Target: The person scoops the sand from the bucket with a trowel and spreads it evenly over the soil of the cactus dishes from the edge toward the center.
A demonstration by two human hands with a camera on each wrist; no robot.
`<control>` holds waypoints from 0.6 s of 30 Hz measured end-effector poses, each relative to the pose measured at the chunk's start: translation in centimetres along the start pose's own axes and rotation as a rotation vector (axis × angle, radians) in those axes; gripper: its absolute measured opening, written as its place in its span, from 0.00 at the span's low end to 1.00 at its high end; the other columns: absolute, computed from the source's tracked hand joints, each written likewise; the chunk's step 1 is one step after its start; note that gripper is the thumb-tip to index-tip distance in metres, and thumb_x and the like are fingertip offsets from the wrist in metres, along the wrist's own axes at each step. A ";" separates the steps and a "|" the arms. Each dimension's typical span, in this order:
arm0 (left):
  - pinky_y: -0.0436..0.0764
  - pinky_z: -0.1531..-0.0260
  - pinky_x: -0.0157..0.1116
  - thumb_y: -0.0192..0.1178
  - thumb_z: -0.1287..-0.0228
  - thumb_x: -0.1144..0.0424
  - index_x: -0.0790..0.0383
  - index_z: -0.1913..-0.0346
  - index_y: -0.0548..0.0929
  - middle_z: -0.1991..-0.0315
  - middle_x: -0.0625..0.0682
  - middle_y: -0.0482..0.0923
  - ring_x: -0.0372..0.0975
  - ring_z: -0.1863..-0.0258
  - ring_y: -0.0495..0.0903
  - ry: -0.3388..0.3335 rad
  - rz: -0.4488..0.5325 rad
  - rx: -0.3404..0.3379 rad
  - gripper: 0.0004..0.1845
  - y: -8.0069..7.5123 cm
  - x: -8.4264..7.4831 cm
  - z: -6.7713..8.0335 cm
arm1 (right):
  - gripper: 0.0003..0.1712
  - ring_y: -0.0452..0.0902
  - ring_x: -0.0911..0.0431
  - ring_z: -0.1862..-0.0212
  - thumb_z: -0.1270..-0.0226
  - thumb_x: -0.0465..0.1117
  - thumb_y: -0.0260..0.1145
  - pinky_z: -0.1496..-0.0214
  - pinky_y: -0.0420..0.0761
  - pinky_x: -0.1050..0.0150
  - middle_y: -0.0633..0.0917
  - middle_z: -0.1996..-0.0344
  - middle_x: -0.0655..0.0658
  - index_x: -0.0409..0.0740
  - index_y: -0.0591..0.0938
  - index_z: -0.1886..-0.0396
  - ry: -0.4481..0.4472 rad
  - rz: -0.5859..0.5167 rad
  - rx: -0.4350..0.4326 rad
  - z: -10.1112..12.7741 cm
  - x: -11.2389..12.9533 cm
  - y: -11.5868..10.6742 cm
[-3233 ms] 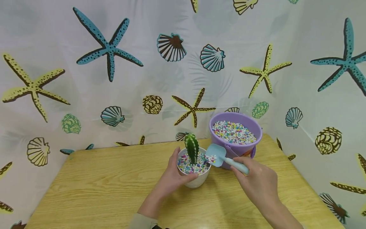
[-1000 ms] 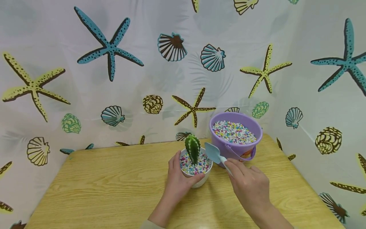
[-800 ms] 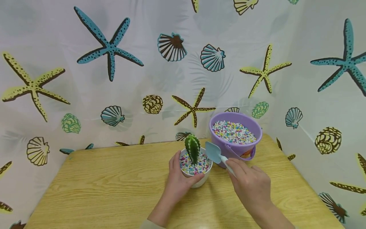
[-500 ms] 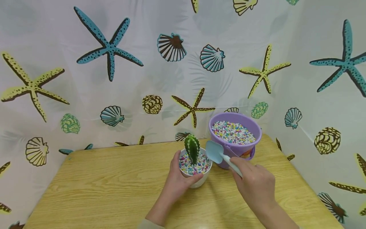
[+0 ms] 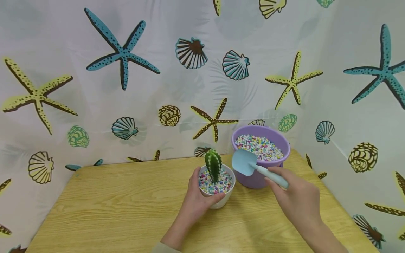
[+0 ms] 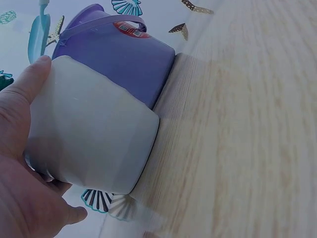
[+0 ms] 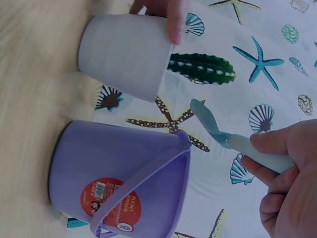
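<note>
1. Seashell and starfish printed curtains (image 5: 126, 105) hang behind and to the right of a light wooden worktop (image 5: 110, 211), closing it in on the far and right sides.
2. Near the middle of the worktop stands a small white pot (image 5: 218, 202) holding a green cactus (image 5: 213, 165), upright in a bed of coloured gravel.
3. The left hand (image 5: 194, 202) wraps the near left side of the pot, fingers and thumb curled around its wall, apparently to keep it steady.
4. Just to the right of the pot, and slightly farther away, sits a purple bucket (image 5: 261, 175) filled nearly to the rim with the same coloured gravel (image 5: 259, 146). In the left wrist view the pot (image 6: 94, 144) and the bucket (image 6: 119, 59) look touching or nearly so.
5. The right hand (image 5: 295, 200) grips the handle of a pale blue toy shovel (image 5: 245, 163) with fingers closed around it. The blade is raised and looks empty, hovering at the near left rim of the bucket, between the bucket and the cactus.
6. The right wrist view shows the shovel (image 7: 208, 119) held clear above both containers.
7. Open worktop stretches to the left and towards the near edge. On the right, the bucket stands close to the worktop edge and the curtain.
</note>
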State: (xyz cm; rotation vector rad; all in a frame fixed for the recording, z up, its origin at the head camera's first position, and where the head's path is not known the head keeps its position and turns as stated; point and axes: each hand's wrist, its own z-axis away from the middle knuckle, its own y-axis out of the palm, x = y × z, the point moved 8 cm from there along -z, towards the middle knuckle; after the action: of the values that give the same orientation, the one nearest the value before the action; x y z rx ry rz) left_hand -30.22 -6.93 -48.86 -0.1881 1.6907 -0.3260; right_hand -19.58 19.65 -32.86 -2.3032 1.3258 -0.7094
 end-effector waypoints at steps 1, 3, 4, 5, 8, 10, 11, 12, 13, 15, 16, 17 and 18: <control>0.63 0.21 0.62 0.87 0.45 0.44 0.53 0.10 0.49 0.17 0.63 0.58 0.59 0.19 0.63 -0.001 0.000 0.000 0.70 0.0 0.0 0.0 | 0.20 0.73 0.64 0.83 0.44 0.38 0.89 0.84 0.65 0.69 0.94 0.66 0.47 0.49 0.94 0.51 0.036 -0.021 0.012 -0.2 -0.4 -0.1; 0.64 0.21 0.63 0.87 0.45 0.44 0.54 0.10 0.50 0.17 0.63 0.58 0.59 0.20 0.64 0.001 0.000 -0.003 0.69 -0.1 0.0 0.0 | 0.19 0.65 0.66 0.84 0.42 0.38 0.89 0.85 0.63 0.69 0.93 0.69 0.49 0.50 0.94 0.51 0.126 -0.070 0.045 -0.7 -1.2 -0.3; 0.64 0.21 0.63 0.87 0.45 0.44 0.54 0.10 0.50 0.17 0.63 0.59 0.59 0.20 0.64 0.002 0.000 -0.003 0.69 -0.1 0.0 0.0 | 0.19 0.64 0.65 0.85 0.41 0.39 0.89 0.85 0.63 0.68 0.91 0.71 0.50 0.50 0.94 0.51 0.170 -0.091 0.061 -0.9 -1.7 -0.4; 0.65 0.21 0.63 0.87 0.45 0.44 0.54 0.10 0.50 0.18 0.63 0.59 0.59 0.20 0.64 0.003 -0.001 -0.005 0.69 -0.1 0.0 -0.1 | 0.18 0.63 0.65 0.85 0.40 0.39 0.88 0.85 0.63 0.68 0.90 0.73 0.51 0.51 0.94 0.50 0.218 -0.110 0.079 -1.0 -2.2 -0.4; 0.65 0.22 0.63 0.87 0.45 0.45 0.54 0.10 0.51 0.18 0.63 0.59 0.59 0.20 0.65 0.008 -0.003 -0.009 0.69 -0.1 0.0 -0.1 | 0.16 0.62 0.62 0.85 0.35 0.41 0.86 0.85 0.64 0.65 0.87 0.75 0.50 0.50 0.94 0.48 0.327 -0.155 0.130 -1.4 -3.5 -0.6; 0.65 0.21 0.63 0.87 0.45 0.45 0.55 0.10 0.51 0.18 0.63 0.60 0.59 0.20 0.65 0.012 -0.004 -0.010 0.68 -0.1 0.0 -0.1 | 0.16 0.63 0.61 0.85 0.32 0.43 0.85 0.85 0.65 0.65 0.88 0.73 0.48 0.49 0.94 0.47 0.365 -0.171 0.146 -1.8 -4.3 -0.8; 0.65 0.21 0.62 0.87 0.45 0.45 0.55 0.10 0.51 0.18 0.64 0.59 0.59 0.20 0.65 0.013 -0.003 -0.010 0.68 -0.1 0.0 -0.2 | 0.16 0.63 0.60 0.85 0.32 0.43 0.84 0.84 0.66 0.65 0.88 0.71 0.47 0.49 0.94 0.46 0.377 -0.177 0.151 -2.0 -4.7 -0.9; 0.64 0.21 0.63 0.87 0.44 0.46 0.55 0.10 0.51 0.18 0.64 0.59 0.59 0.20 0.64 0.015 -0.003 -0.011 0.68 -0.1 0.0 -0.2 | 0.16 0.64 0.60 0.84 0.31 0.44 0.84 0.84 0.66 0.65 0.89 0.70 0.46 0.48 0.94 0.46 0.381 -0.180 0.154 -2.2 -5.0 -0.9; 0.64 0.21 0.63 0.87 0.44 0.46 0.55 0.10 0.51 0.18 0.64 0.59 0.59 0.20 0.64 0.017 -0.002 -0.010 0.68 0.0 0.0 -0.2 | 0.16 0.64 0.60 0.84 0.31 0.44 0.84 0.84 0.66 0.64 0.90 0.68 0.45 0.48 0.93 0.46 0.387 -0.186 0.157 -2.4 -5.3 -1.0; 0.64 0.21 0.63 0.87 0.44 0.46 0.55 0.10 0.51 0.17 0.64 0.58 0.60 0.20 0.64 0.017 -0.002 -0.010 0.68 0.0 0.0 -0.2 | 0.16 0.64 0.59 0.84 0.30 0.45 0.83 0.83 0.66 0.64 0.90 0.66 0.44 0.48 0.93 0.45 0.401 -0.188 0.160 -2.8 -6.1 -1.1; 0.64 0.21 0.63 0.87 0.44 0.45 0.56 0.10 0.51 0.17 0.64 0.58 0.60 0.20 0.64 0.016 -0.002 -0.010 0.68 0.0 0.0 -0.3 | 0.17 0.65 0.59 0.83 0.29 0.46 0.83 0.83 0.67 0.64 0.90 0.65 0.44 0.48 0.93 0.45 0.408 -0.189 0.166 -2.9 -6.4 -1.1; 0.64 0.21 0.63 0.87 0.44 0.45 0.56 0.10 0.51 0.17 0.65 0.58 0.60 0.20 0.64 0.016 -0.002 -0.009 0.69 0.0 0.0 -0.3 | 0.17 0.65 0.59 0.83 0.28 0.47 0.82 0.82 0.67 0.64 0.90 0.65 0.44 0.48 0.93 0.45 0.419 -0.190 0.172 -3.1 -6.7 -1.1; 0.64 0.21 0.63 0.87 0.44 0.45 0.56 0.10 0.50 0.17 0.65 0.58 0.60 0.20 0.64 0.015 -0.003 -0.009 0.69 0.0 0.0 -0.3 | 0.17 0.65 0.58 0.83 0.28 0.48 0.82 0.81 0.67 0.63 0.90 0.65 0.44 0.48 0.93 0.44 0.429 -0.192 0.178 -3.3 -7.1 -1.1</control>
State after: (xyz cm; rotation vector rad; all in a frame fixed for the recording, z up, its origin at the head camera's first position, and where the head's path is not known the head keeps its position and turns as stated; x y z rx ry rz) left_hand -30.50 -6.94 -48.83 -0.1957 1.7074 -0.3229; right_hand -23.79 26.12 -31.29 -2.2285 1.1556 -1.3883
